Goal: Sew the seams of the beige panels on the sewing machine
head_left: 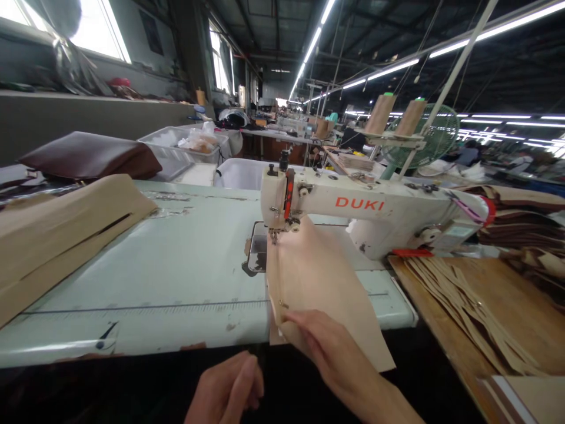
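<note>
A tan panel of leather-like material (326,277) lies under the needle and presser foot of a white sewing machine (366,206), its near corner hanging past the table edge. Along its left side runs a narrow strip with a small metal piece (282,304), which looks like a zipper pull. My right hand (331,347) pinches the panel's near left edge, just below that metal piece. Apart from the panel, my left hand (227,388) is in front of the table edge, fingers curled in and nothing visible in them.
Left on the pale green table (189,253) lie tan slotted panels (66,229) and a dark brown leather piece (90,156). Tan strips (459,306) rest on a wooden board to the right. Behind are a white bin (238,174), thread cones (380,115) and a green fan (441,132).
</note>
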{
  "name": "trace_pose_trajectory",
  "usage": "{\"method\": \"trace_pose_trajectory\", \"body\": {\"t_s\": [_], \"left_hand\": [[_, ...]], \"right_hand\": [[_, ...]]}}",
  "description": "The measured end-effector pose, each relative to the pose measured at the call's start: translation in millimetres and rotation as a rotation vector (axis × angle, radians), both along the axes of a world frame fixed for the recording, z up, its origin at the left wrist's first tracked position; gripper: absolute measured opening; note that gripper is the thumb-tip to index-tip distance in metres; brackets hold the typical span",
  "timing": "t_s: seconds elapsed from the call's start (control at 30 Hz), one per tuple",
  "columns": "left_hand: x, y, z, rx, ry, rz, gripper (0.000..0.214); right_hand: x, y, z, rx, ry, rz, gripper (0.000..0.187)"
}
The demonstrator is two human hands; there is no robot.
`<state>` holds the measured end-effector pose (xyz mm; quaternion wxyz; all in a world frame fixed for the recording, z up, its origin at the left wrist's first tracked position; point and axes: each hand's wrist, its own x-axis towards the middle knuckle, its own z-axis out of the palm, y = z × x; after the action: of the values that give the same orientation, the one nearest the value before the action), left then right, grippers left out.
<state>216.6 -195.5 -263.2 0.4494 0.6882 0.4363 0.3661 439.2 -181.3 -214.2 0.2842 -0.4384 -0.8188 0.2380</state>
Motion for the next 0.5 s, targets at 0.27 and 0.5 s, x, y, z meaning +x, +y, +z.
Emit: {"method": "trace_pose_trajectory", "body": {"t_s": [0.27,0.5], "left_hand": [[6.6,18.1,-1.3,-0.608,-0.331,0.084,0.078],[17.5,19.7,21.0,-0.732,-0.534,0.184,0.062]], "right_hand": [[-5.6,5.8,13.4,-0.043,0.109,0.093,0.028],[-8.2,4.3,14.1,-0.035,0.012,0.077,0.031]]}}
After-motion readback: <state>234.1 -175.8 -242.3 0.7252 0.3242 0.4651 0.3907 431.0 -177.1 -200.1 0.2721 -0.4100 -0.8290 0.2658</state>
